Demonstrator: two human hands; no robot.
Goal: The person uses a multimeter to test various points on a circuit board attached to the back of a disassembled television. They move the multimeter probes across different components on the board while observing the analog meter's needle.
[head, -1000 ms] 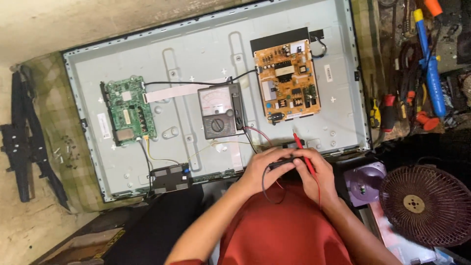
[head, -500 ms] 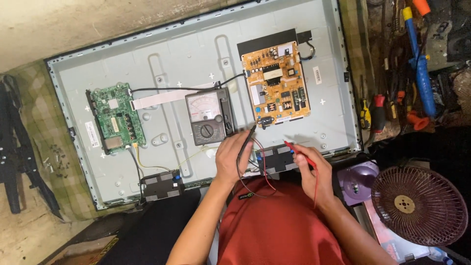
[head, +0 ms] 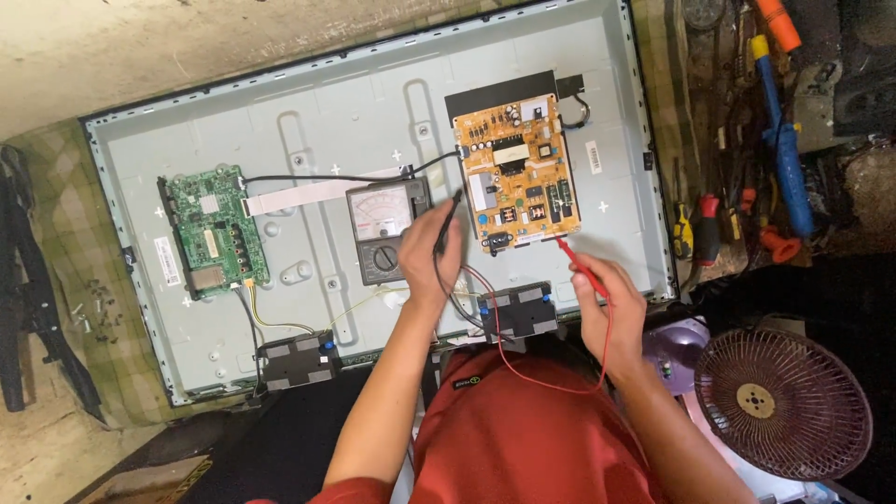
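Gripping black probe (head: 446,224) in left hand (head: 427,254), red probe (head: 581,264) in right hand (head: 609,303); best steadying tips on orange board (head: 515,173).

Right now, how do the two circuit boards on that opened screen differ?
The green board sits far left, squarish and smaller; the orange board sits toward the right, taller, on a black backing. The orange board carries bulky parts; the green board looks flatter. Both probes meet the orange board: black in the left hand, red in the right hand; nothing touches the green one. Both lie flat on the grey panel, with cables attached.
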